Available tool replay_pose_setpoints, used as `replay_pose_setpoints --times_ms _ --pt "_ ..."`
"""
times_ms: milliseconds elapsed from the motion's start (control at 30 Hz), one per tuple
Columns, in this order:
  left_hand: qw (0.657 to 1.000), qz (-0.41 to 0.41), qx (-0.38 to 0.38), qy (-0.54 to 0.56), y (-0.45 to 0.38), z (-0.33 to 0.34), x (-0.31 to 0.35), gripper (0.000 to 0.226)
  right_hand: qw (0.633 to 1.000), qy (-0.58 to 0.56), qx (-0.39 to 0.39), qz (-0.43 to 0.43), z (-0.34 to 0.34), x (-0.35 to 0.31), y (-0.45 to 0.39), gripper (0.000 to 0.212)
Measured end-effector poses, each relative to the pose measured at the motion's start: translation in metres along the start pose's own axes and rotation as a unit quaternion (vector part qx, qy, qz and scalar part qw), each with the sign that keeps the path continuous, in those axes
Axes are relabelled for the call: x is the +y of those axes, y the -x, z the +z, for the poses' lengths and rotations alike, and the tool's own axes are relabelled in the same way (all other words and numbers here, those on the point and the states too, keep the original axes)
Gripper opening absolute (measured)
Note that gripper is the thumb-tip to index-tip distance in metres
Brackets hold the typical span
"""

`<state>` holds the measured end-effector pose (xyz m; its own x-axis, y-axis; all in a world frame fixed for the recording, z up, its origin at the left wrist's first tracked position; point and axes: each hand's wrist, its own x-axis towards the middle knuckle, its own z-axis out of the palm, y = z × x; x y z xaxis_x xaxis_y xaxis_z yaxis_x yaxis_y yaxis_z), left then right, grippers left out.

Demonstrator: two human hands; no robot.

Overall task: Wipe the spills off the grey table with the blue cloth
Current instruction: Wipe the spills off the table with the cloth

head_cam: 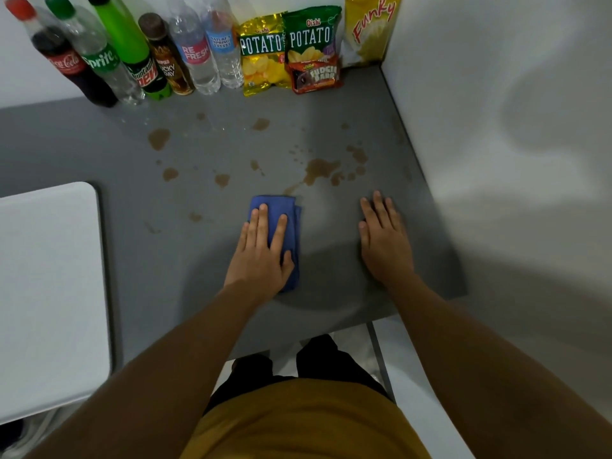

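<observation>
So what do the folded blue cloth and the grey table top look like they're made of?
The folded blue cloth looks like soft, matte woven or microfibre fabric; it creases under the left hand. The grey table top seems smooth laminate or painted board, since brown spills bead on it.

Setting: plain indoor corner, home or staged room; cannot tell which. Grey worktop set against bare white walls. Back edge lined with soft-drink and water bottles and snack bags, all retail-branded. Brown spills on the surface. White table to the left. Pale floor below.
</observation>
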<state>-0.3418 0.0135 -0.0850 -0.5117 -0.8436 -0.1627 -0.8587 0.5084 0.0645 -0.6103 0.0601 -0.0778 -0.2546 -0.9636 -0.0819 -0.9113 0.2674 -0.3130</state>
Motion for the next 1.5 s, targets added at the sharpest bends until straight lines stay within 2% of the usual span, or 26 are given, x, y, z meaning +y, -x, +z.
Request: replay_pose_setpoints --times_ms 133,267,433,567,700,900,1033,1300,1500 --pt "0.999 -0.027 0.007 0.016 -0.031 -0.011 -0.003 0.075 1.000 0.002 0.001 0.001 0.000 0.001 0.001 0.052" --pt "0.997 -0.061 0.018 0.043 -0.064 -0.016 0.021 0.077 1.000 0.000 0.006 0.000 0.001 0.000 0.001 0.052" --pt "0.998 -0.030 0.029 0.047 -0.063 -0.011 0.038 0.071 1.000 0.009 0.009 -0.004 0.002 0.000 0.001 0.052" --pt "0.999 0.007 0.018 0.041 -0.027 -0.005 0.019 0.068 1.000 0.011 -0.004 0.004 0.002 0.000 0.000 0.053" --pt "0.998 -0.031 0.032 0.044 -0.008 -0.003 -0.018 0.068 1.000 0.015 0.000 0.001 0.001 0.000 0.000 0.053" --pt "0.992 -0.084 0.060 0.068 -0.057 -0.013 -0.035 0.065 1.000 0.018 0.000 0.011 0.003 -0.001 0.001 0.052" --pt "0.995 -0.066 0.036 0.067 -0.083 -0.015 -0.015 0.067 1.000 0.018 -0.005 0.011 0.004 -0.001 0.001 0.053" --pt "0.997 0.007 0.050 0.064 -0.036 -0.003 -0.004 0.067 0.999 0.024 -0.024 0.029 0.001 -0.008 -0.001 0.055" --pt "0.994 -0.036 0.064 0.082 0.012 0.008 -0.038 0.067 0.999 0.034 -0.037 0.008 0.005 -0.035 -0.001 0.055"
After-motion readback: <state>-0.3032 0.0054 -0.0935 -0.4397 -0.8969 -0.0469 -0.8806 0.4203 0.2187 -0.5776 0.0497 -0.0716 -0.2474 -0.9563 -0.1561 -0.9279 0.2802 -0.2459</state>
